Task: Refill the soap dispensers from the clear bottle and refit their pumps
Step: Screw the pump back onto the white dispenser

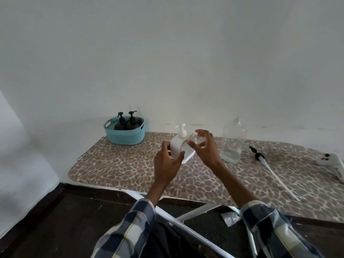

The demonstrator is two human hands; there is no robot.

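My left hand (167,161) grips the body of a white soap dispenser (176,148) above the ironing board; its white pump (181,131) sits on top. My right hand (202,148) is at the dispenser's right side, thumb and fingers pinching a clear, funnel-like piece (192,141) held against it; what it is stays unclear. The clear bottle (232,140) stands uncapped just right of my right hand, with a little liquid at its bottom. A black pump with a long white tube (257,155) lies loose on the board further right.
A teal basket (126,138) with two black pump dispensers (128,121) stands at the board's back left. A white device (329,160) lies at the right edge. The leopard-print board (121,170) backs onto a white wall; its metal legs and dark floor are below.
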